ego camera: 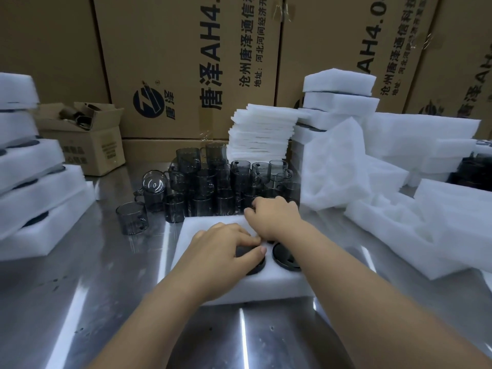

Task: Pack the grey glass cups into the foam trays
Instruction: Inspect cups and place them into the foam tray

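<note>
Now left hand [226,249] palm-down over foam tray [202,230], fingers and thumb curled round dark cup [254,266] seated in near-left pocket. Right hand [274,217] reaches farther, knuckles up, fingers curled down at tray's far edge; grasp unclear. Second cup [285,258] in near-right pocket. Loose grey cups [202,182] crowd steel table [80,288] behind tray.

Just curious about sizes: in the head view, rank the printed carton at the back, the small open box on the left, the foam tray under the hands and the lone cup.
1. printed carton
2. foam tray, though nearness inflates it
3. small open box, possibly comparable to the tray
4. lone cup
</note>
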